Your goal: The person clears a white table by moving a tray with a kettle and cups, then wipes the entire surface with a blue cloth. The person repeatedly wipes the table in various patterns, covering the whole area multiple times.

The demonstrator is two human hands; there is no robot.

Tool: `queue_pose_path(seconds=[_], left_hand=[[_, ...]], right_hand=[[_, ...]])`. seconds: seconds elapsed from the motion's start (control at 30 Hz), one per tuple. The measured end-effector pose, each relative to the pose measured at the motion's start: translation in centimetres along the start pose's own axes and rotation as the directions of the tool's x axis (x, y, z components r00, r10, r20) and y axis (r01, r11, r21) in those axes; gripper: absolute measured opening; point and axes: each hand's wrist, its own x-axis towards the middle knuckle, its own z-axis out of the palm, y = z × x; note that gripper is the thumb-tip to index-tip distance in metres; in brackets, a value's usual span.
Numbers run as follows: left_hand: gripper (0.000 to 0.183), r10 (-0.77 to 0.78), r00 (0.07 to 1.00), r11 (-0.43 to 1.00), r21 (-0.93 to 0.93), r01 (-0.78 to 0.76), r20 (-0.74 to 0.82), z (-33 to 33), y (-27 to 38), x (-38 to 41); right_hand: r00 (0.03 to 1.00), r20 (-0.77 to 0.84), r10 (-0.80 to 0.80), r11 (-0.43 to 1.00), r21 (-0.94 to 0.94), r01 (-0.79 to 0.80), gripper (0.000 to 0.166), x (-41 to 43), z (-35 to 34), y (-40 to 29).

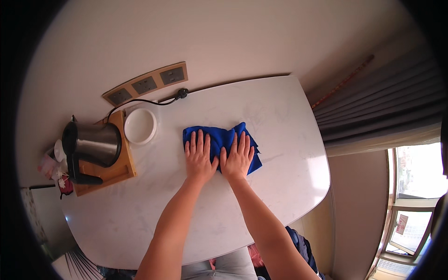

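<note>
A blue cloth (224, 134) lies spread and slightly rumpled on the white marbled tabletop (140, 224). Flat on its left part rests my left hand (199, 159), fingers pointing away from me and a little apart. My right hand (238, 157) presses flat on the cloth's right part, its fingers also spread. The two thumbs are close to each other near the cloth's lower edge. Neither hand grips the cloth. Part of the cloth is hidden beneath both hands.
On the left, a steel electric kettle (96, 143) stands on a wooden tray (131, 164). Beside it are a white round dish (140, 126) and a black plug (182, 93) with its cord. Wall sockets (144, 85) sit behind the table; a grey curtain (378, 105) hangs at the right.
</note>
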Motion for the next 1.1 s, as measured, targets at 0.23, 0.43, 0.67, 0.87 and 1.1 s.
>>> queue_pose_path(seconds=[0.23, 0.43, 0.67, 0.87, 1.1], left_hand=[[0.072, 0.014, 1.000, 0.999, 0.038, -0.014, 0.001, 1.2, 1.6, 4.6], [0.069, -0.098, 0.994, 0.988, 0.115, 0.103, -0.051, 3.8, 5.4, 11.6], [0.072, -0.183, 0.972, 0.977, 0.081, 0.196, -0.147, 10.4, 14.9, 21.0], [0.074, -0.054, 0.996, 0.999, -0.014, 0.053, -0.075, 12.5, 22.2, 25.9], [0.083, 0.080, 0.996, 0.982, -0.165, -0.087, -0.045, 14.9, 27.4, 22.8]], right_hand=[[0.992, 0.081, -0.099, 0.995, 0.037, 0.096, 0.062, 5.9, -0.8, 1.3], [0.971, 0.032, -0.239, 0.968, 0.085, 0.235, 0.063, 14.5, -0.4, 5.2], [0.972, -0.015, -0.236, 0.970, 0.046, 0.237, 0.069, 25.1, -1.6, 16.0], [0.981, -0.130, -0.145, 0.989, -0.041, 0.141, 0.069, 28.8, -4.0, 25.3], [0.936, 0.191, 0.296, 0.947, 0.065, -0.313, 0.054, 24.7, -8.0, 31.1]])
